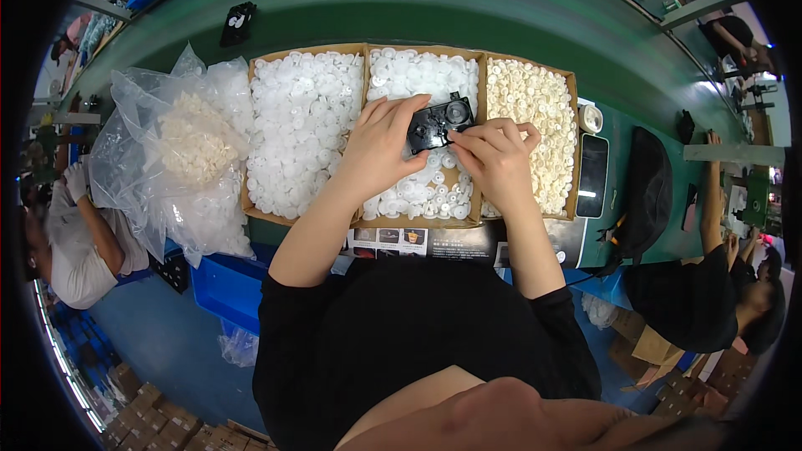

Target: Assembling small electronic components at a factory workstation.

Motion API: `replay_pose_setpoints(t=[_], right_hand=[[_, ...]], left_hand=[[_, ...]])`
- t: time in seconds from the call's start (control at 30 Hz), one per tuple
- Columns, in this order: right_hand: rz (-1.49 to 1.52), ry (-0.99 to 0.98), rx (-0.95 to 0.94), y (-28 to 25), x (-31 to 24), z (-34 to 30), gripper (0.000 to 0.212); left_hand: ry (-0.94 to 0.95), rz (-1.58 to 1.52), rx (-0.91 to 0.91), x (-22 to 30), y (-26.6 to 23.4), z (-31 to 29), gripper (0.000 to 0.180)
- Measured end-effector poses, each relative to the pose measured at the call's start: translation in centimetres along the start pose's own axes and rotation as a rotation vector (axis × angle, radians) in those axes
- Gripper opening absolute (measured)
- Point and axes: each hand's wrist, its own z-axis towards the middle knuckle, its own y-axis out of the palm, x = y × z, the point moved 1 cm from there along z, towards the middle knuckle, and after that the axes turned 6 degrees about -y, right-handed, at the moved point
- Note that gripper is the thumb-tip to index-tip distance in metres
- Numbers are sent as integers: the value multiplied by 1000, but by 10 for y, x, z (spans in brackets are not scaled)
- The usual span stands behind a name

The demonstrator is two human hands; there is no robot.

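A black plastic housing (433, 127) with round recesses is held over the middle compartment of a cardboard tray. My left hand (382, 144) grips its left side, thumb below and fingers along the top. At its lower right edge, my right hand (499, 155) has thumb and index finger pinched together against the housing; whatever is between them is too small to make out. Beneath the hands lie white plastic gears (424, 73) in the middle compartment. More white gears (305, 129) fill the left compartment, and cream-coloured gears (535, 117) fill the right one.
Clear plastic bags (180, 142) of parts lie left of the tray. Another black housing (238, 23) sits on the green belt (334, 12). Rightward are a tape roll (591, 119), a phone (593, 175) and a black bag (643, 192). A blue bin (230, 288) stands below. Co-workers sit at both sides.
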Motion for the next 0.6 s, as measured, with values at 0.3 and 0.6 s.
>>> replay_pose_setpoints(t=[0.3,0.6], right_hand=[[-99,17,-114,-6,-22,-10,12],[-175,93,-202,-2,-23,-8,10]], left_hand=[[-280,-302,220,9,-54,0,55],[-447,102,91,-31,-60,-40,27]])
